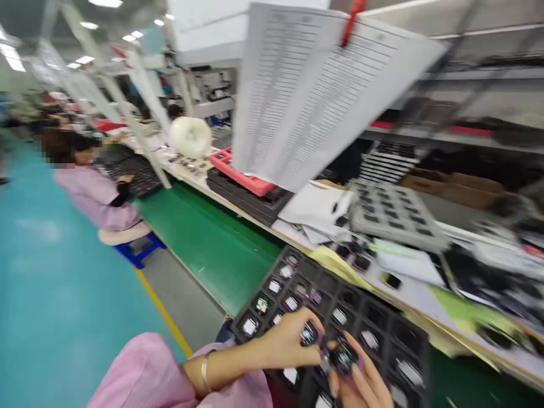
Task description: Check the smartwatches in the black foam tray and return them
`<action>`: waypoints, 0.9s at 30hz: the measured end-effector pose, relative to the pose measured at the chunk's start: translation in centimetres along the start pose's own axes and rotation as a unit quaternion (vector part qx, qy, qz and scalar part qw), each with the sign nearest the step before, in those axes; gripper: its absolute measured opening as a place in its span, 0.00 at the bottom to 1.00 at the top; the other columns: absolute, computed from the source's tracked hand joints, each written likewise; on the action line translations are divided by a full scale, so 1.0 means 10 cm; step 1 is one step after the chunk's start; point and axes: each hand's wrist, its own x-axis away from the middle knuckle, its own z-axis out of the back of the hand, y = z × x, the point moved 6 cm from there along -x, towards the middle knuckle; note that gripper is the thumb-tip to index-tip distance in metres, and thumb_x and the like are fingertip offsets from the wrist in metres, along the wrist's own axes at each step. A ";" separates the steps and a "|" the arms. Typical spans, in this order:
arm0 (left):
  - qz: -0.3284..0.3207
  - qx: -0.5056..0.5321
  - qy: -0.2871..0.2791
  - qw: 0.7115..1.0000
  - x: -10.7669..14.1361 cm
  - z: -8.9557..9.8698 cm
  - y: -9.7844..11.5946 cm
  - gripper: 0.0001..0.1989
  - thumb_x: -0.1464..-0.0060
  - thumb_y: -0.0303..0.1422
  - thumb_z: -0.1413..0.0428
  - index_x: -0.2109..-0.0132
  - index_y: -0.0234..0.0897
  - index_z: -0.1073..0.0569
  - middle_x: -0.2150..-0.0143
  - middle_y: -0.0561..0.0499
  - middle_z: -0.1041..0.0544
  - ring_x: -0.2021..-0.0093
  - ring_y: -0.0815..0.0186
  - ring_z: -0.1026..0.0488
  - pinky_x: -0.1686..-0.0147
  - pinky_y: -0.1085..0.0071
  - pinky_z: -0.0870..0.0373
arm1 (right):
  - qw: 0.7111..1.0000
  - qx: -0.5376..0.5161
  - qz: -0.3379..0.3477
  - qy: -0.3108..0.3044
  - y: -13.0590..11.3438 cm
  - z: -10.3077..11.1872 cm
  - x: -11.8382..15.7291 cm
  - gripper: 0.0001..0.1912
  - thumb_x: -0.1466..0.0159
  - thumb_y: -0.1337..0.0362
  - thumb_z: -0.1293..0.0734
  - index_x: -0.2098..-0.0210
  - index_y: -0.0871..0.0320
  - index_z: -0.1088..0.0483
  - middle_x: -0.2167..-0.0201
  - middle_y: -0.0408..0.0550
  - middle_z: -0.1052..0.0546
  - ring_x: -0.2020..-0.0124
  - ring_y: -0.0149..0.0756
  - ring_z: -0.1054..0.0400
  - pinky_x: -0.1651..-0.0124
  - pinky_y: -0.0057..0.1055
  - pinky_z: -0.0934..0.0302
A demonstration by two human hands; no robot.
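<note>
A black compartment tray [325, 277] lies in front of me, with several small dark devices with shiny faces in its pockets. Above its near part, my left hand [293, 338] pinches a small round dark device [309, 334] between thumb and fingers. Close beside it on the right, my right hand [361, 379] holds another dark device [343, 358] with a purplish edge. The two hands are almost touching. Fine detail on both devices is blurred.
A green work surface [212, 238] runs left of the tray. Printed sheets [314, 85] hang from a red clip overhead. Behind the tray, a long bench holds a grey tray [391, 212], a red tray [242, 173] and papers. A person in pink [93, 192] sits at left.
</note>
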 end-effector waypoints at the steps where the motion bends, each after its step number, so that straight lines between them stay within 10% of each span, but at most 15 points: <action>1: -0.005 0.010 0.004 1.000 0.01 0.00 0.03 0.14 0.53 0.28 0.42 0.57 0.36 0.29 0.63 0.50 0.25 0.62 0.64 0.29 0.58 0.70 0.32 | 0.998 -0.063 -0.007 -0.004 0.01 -0.02 0.05 0.19 0.40 0.56 0.31 0.50 0.49 0.27 0.60 0.53 0.22 0.76 0.40 0.30 0.80 0.35 0.36; 20: 0.021 0.006 -0.026 0.999 0.07 -0.06 0.03 0.14 0.51 0.24 0.47 0.55 0.39 0.33 0.63 0.53 0.28 0.62 0.66 0.30 0.59 0.70 0.33 | 0.977 -0.205 -0.029 -0.044 -0.01 -0.13 0.16 0.20 0.41 0.62 0.30 0.49 0.53 0.27 0.63 0.50 0.22 0.81 0.29 0.33 0.81 0.27 0.37; 27: 0.115 0.181 -0.088 0.973 0.09 -0.13 -0.12 0.25 0.47 0.31 0.47 0.42 0.40 0.40 0.62 0.51 0.31 0.70 0.68 0.29 0.72 0.72 0.27 | 0.980 -0.176 -0.037 -0.083 -0.06 -0.17 0.18 0.21 0.38 0.62 0.33 0.45 0.51 0.32 0.56 0.53 0.23 0.75 0.33 0.28 0.77 0.29 0.34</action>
